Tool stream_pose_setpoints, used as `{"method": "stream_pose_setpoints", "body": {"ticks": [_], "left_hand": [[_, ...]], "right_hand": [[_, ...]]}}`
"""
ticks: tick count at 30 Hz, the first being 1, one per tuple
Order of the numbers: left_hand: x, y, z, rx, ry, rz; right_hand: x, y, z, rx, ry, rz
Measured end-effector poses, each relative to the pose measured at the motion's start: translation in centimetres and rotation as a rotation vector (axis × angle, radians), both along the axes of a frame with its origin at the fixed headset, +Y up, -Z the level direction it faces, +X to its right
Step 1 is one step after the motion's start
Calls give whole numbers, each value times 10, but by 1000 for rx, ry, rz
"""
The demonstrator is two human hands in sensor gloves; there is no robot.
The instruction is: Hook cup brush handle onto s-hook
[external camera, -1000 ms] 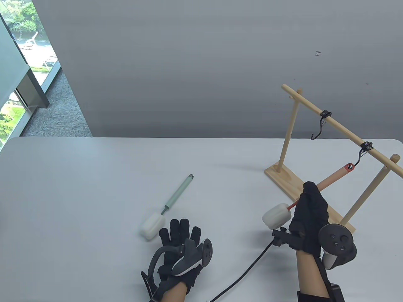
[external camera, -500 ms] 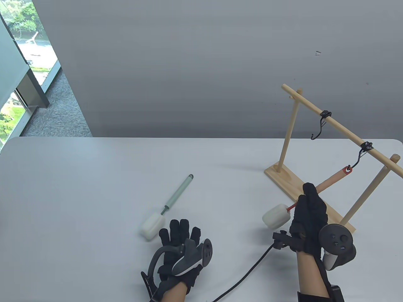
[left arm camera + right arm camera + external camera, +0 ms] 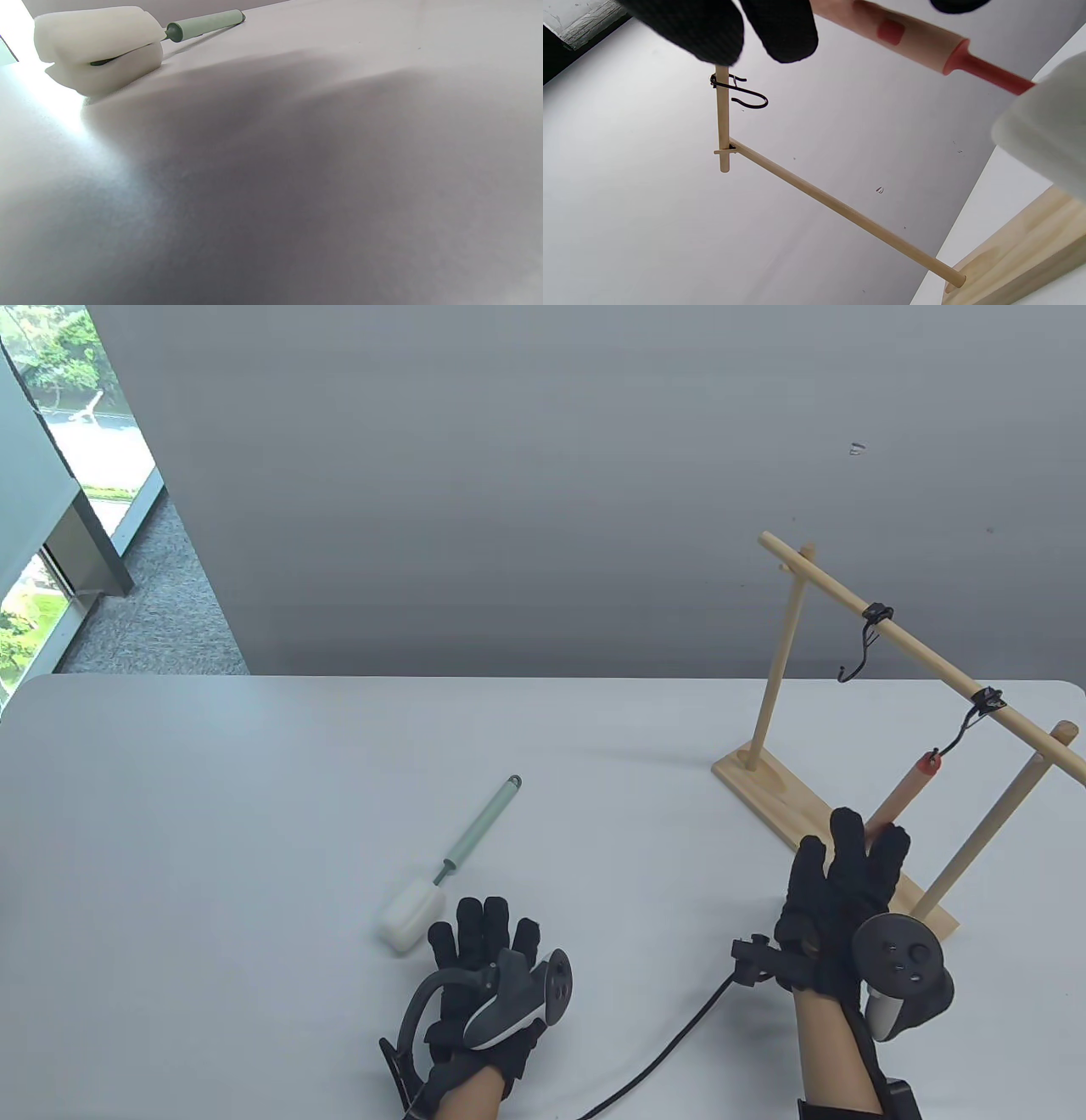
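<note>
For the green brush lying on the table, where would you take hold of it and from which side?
Grip the green brush by its handle, mid-length, from above. It lies flat on the table, slanting away with its sponge head toward the left hand and its loop end far. The rigid, slim handle suits a pinch; the soft sponge would squash. Holding mid-handle also leaves the loop free for the empty hook.

White table under the hands, plain grey wall beyond them, window far up-left of the left hand showing bright daylight and green trees, grey carpet floor below it
</note>
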State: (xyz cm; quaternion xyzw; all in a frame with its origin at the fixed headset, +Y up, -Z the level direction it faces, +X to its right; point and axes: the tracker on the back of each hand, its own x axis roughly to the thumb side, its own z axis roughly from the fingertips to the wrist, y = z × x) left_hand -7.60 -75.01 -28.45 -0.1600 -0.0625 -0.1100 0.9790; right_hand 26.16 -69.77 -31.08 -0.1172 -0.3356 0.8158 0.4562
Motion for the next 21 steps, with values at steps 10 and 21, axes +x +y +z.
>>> {"method": "stream_pose_setpoints", "body": {"ticks": [10,21], "left_hand": [[-1,0,0,1,6,3],[-15,6,-5,54,59,102]], "right_hand": [[-36,6,5,111,125,210],[-67,5,-1,135,312,420]]}}
